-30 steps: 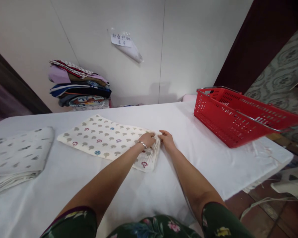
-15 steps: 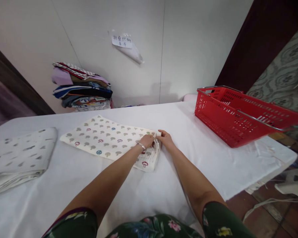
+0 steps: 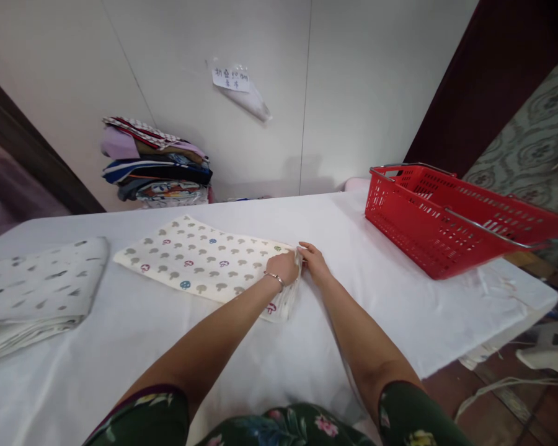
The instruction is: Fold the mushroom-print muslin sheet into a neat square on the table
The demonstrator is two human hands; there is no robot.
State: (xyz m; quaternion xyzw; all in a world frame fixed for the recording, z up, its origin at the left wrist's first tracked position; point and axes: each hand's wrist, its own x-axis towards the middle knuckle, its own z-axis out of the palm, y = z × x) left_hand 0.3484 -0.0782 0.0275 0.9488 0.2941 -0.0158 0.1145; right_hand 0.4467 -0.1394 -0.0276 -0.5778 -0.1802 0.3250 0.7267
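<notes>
A cream towel printed with small mushrooms (image 3: 199, 260) lies folded flat on the white table (image 3: 363, 291). My left hand (image 3: 283, 266), a bracelet on its wrist, rests curled on the towel's right end with its fingers closed over the edge. My right hand (image 3: 312, 260) pinches that same right edge of the towel from the outer side, fingers together. The two hands nearly touch each other.
A red plastic basket (image 3: 446, 217) with metal handles stands at the table's right end. A second folded printed towel (image 3: 37, 291) lies at the left. A pile of folded clothes (image 3: 155, 164) sits against the wall, under a paper note (image 3: 231, 79).
My left hand has slid slightly right along the towel's end and closed more over its edge. The view has shifted a little; the towel lies where it was.
</notes>
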